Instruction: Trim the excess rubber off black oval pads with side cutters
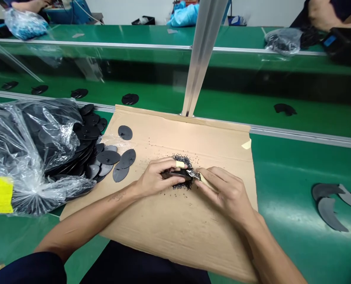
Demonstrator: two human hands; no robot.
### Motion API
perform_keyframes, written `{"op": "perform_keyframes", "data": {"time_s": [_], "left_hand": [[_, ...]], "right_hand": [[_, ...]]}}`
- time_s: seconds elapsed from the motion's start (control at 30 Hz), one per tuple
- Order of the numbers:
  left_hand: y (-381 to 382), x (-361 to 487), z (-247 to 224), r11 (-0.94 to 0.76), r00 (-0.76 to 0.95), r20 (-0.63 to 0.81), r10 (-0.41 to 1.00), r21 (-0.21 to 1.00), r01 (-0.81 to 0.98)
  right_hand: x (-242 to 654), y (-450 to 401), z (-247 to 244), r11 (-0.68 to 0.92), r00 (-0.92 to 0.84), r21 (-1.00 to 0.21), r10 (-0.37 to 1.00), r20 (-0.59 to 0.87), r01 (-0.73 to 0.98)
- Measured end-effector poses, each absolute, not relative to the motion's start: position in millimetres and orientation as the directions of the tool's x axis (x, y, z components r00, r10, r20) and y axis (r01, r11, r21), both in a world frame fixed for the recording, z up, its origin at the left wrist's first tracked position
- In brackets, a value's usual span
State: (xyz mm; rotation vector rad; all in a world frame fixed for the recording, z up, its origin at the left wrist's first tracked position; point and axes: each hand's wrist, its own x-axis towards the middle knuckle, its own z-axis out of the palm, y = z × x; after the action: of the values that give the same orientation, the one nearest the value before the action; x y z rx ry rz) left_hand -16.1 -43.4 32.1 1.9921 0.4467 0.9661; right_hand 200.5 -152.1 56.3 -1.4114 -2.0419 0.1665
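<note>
My left hand, with a pale yellow wrap on one finger, is closed on a thin black plastic disc held tilted over the cardboard sheet. My right hand grips a small hand tool with a shiny metal head; its exact kind is mostly hidden by the fingers. The metal head meets the disc's right edge. Beneath both hands lies a heap of tiny black plastic scraps. Several loose black discs rest on the cardboard to the left.
A clear plastic bag spilling black discs stands at left. An aluminium post rises behind the cardboard. Discs lie spaced along a green belt. Curved dark pieces lie at right. Parts of other people show across the line.
</note>
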Motion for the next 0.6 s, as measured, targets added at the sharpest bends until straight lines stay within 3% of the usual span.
{"op": "perform_keyframes", "data": {"time_s": [0.13,0.23,0.3,0.37,0.47,0.53,0.6], "left_hand": [[-42,-15,32,-0.643,0.649,0.512,0.563,0.765,-0.045],[-41,-15,31,-0.732,0.666,0.558,0.494,0.680,-0.027],[-40,-15,31,-0.733,0.638,0.553,0.535,0.680,0.026],[-41,-14,32,-0.630,0.577,0.488,0.654,0.774,0.059],[-43,-11,33,-0.346,0.515,0.309,0.800,0.938,-0.024],[-46,-9,32,-0.220,0.542,0.253,0.802,0.967,-0.126],[-48,-10,31,-0.232,0.596,0.292,0.748,0.956,-0.177]], "right_hand": [[203,-147,51,0.401,-0.221,-0.383,0.874,0.434,0.832],[203,-146,51,0.409,-0.215,-0.497,0.890,0.402,0.765],[202,-146,52,0.386,-0.186,-0.583,0.909,0.373,0.715],[199,-146,54,0.337,-0.128,-0.657,0.930,0.345,0.674],[191,-147,53,0.267,-0.018,-0.758,0.947,0.319,0.595],[185,-148,51,0.272,0.021,-0.798,0.942,0.335,0.537],[181,-149,49,0.319,0.029,-0.794,0.921,0.389,0.518]]}}
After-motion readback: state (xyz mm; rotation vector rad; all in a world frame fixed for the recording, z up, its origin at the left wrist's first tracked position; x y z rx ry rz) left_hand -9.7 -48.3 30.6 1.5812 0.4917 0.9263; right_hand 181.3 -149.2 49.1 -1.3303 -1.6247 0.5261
